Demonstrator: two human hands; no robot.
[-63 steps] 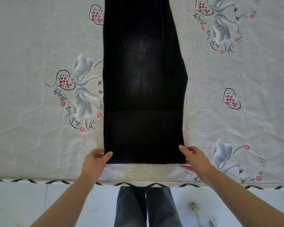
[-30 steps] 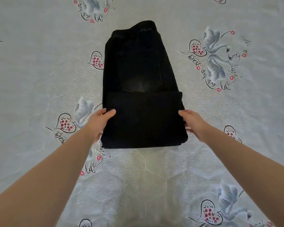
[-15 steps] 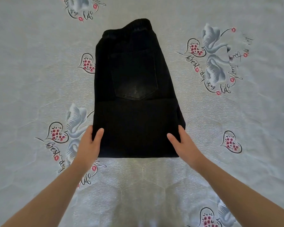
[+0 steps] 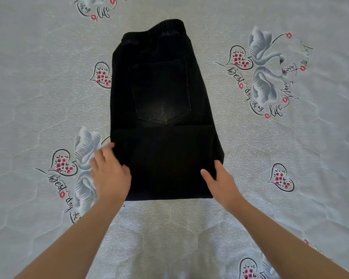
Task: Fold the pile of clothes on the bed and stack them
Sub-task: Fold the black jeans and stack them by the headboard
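A pair of black pants [image 4: 161,93] lies on the bed, waistband at the far end and a back pocket facing up. Its leg part is folded up over the seat, making a thicker lower band [image 4: 165,164]. My left hand [image 4: 109,174] rests at that band's left edge, slightly blurred, with fingers stretched along the side and the thumb on the cloth. My right hand [image 4: 220,182] lies at the lower right corner, thumb spread on top and fingers against the right edge. Neither hand lifts the cloth.
The bed sheet [image 4: 270,158] is pale grey with swan and heart prints. It stretches out on every side of the pants. No other clothes or stack show in this view.
Since two seconds ago the long legs were folded up over the seat. Both hands then slid down the band's sides to its lower corners, and the left hand has shifted slightly since.
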